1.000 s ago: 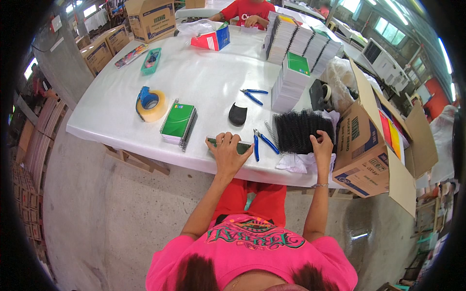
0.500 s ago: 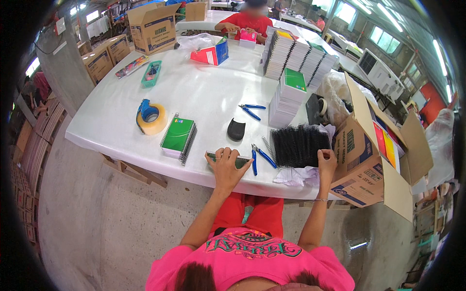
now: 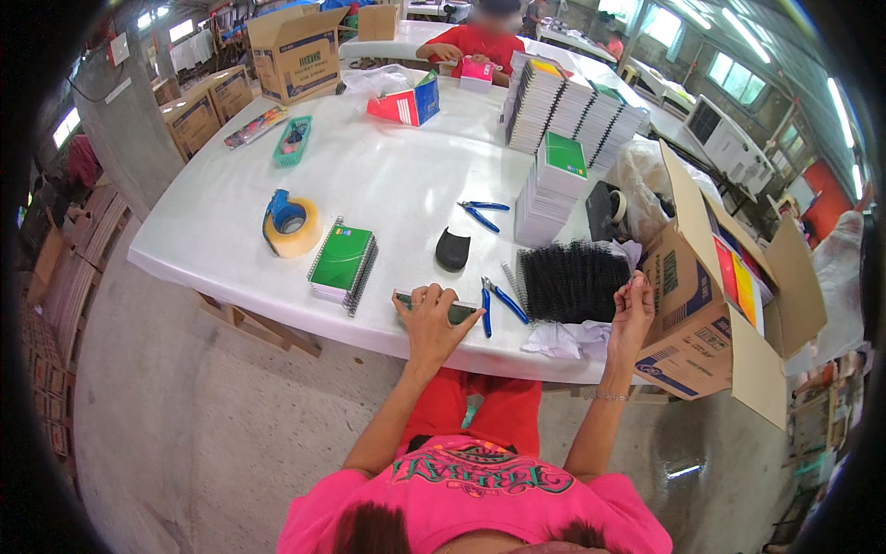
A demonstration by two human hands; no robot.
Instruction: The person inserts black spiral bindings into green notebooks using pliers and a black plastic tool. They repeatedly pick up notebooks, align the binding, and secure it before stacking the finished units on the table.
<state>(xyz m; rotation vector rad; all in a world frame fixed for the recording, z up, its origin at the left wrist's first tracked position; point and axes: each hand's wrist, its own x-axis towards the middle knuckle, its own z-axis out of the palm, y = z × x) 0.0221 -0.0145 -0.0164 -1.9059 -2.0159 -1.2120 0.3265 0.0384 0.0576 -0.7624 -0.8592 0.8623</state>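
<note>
At the front edge of the table my left hand (image 3: 430, 319) grips a small green-edged notepad (image 3: 460, 312), with fingers over its top; most of it is hidden. My right hand (image 3: 632, 309) is raised at the right end of a pile of black spiral binding coils (image 3: 572, 282). Its fingers are pinched together, and whatever they hold is too thin to make out. Blue-handled cutters (image 3: 503, 303) lie between the notepad and the coils. To the left sits a stack of green spiral notebooks (image 3: 341, 258). Beyond my left hand lies a black curved piece (image 3: 452, 249).
A second pair of cutters (image 3: 482, 214), a tape dispenser (image 3: 291, 226) and a green basket (image 3: 293, 141) lie farther off. Tall notebook stacks (image 3: 544, 111) and loose pads (image 3: 546, 208) stand right of centre. An open carton (image 3: 688, 309) flanks my right hand. A person (image 3: 475, 46) works opposite.
My right hand has lifted slightly away from the coil pile, and its fingers have drawn together and turned upward. My left hand stays on the notepad. The view has shifted slightly.
</note>
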